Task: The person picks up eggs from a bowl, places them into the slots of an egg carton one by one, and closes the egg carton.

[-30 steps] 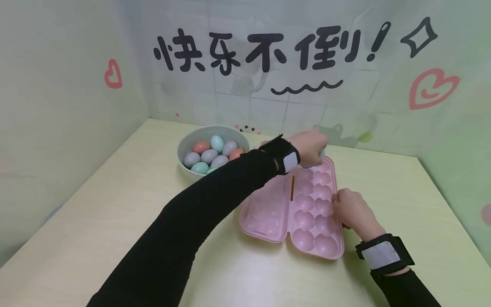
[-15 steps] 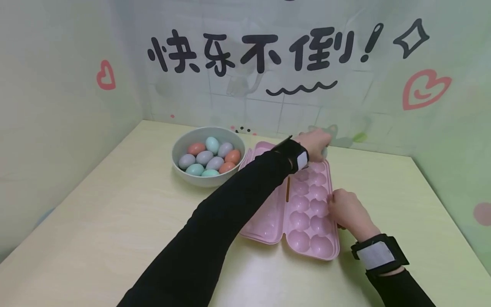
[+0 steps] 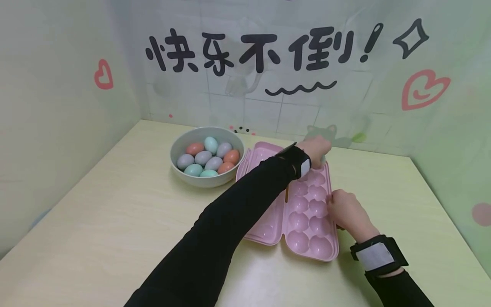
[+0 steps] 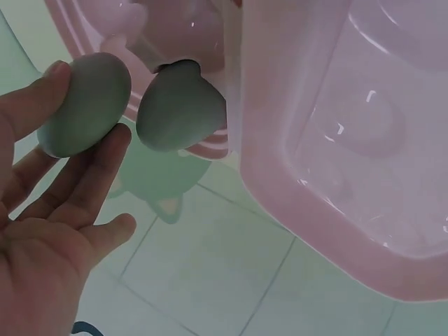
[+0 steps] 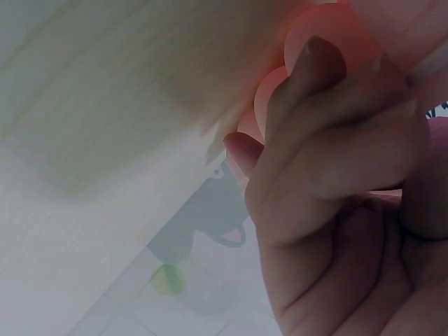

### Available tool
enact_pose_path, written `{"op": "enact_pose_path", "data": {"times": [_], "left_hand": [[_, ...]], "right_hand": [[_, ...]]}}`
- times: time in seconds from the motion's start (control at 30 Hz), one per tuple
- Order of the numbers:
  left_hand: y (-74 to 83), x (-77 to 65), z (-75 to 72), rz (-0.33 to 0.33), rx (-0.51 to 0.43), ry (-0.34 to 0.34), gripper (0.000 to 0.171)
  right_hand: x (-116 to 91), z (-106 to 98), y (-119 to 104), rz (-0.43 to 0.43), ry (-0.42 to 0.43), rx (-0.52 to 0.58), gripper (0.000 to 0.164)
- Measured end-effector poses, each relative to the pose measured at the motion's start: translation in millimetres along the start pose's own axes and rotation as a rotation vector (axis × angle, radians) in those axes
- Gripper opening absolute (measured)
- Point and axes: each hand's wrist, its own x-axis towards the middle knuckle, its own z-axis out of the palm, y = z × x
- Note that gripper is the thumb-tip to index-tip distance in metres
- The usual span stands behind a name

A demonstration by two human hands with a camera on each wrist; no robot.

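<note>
A pale green egg [image 4: 87,105] is pinched between the thumb and fingers of my left hand [image 3: 317,150], at the far end of an open pink egg carton [image 3: 308,230]. Beside it in the left wrist view, a second greenish egg [image 4: 178,108] sits in the carton's end cup. The near cups hold nothing. My right hand [image 3: 350,213] holds the carton's right edge, its fingers [image 5: 315,150] curled against the underside of the cups in the right wrist view. The left sleeve hides part of the carton's lid.
Left of the carton stands a grey-white bowl [image 3: 207,182] with several orange, lilac and mint eggs. A pale wood table [image 3: 115,213] lies under everything, with a printed curtain wall [image 3: 238,102] close behind.
My left hand, with the egg in it, has moved right and slightly down over the carton's far end. The head view has shifted a little. My right hand stays on the edge.
</note>
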Motion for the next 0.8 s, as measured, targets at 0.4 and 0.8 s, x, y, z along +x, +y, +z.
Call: {"op": "enact_pose_path", "data": {"times": [0.4,0.8], "left_hand": [[7.9,3.2,5.5,0.051,0.107,0.022,0.011],[17.0,-1.4,3.3,-0.018,0.189,-0.010,0.019]], "right_hand": [[-1,1,0,-0.023,0.018,-0.014,0.030],[-1,1,-1,-0.011,0.028,-0.037,0.030]]}}
